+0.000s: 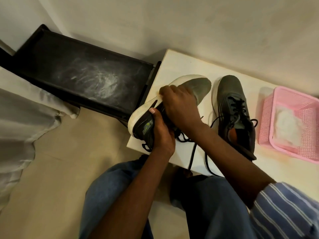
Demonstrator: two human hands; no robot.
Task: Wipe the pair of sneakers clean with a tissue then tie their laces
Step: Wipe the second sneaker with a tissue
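Observation:
A grey sneaker with a white sole (pixel 198 87) lies tilted on its side at the left edge of the white table (pixel 174 64). My left hand (pixel 162 135) grips its heel, thumb on the sole. My right hand (pixel 179 102) reaches across and curls over the sneaker's side near the sole, where a pale blurred wad that looks like a tissue (pixel 163 89) shows at the fingertips. The second sneaker (pixel 231 95) stands upright just to the right, untouched. Both shoes' black laces (pixel 193 152) hang loose, trailing over the table's front edge.
A pink plastic basket (pixel 269 107) with white tissues (pixel 288 123) sits at the table's right end. A dusty black bench (pixel 77 69) stands left of the table against the wall. Pale fabric (pixel 25 109) hangs at far left. My knees are under the table's front.

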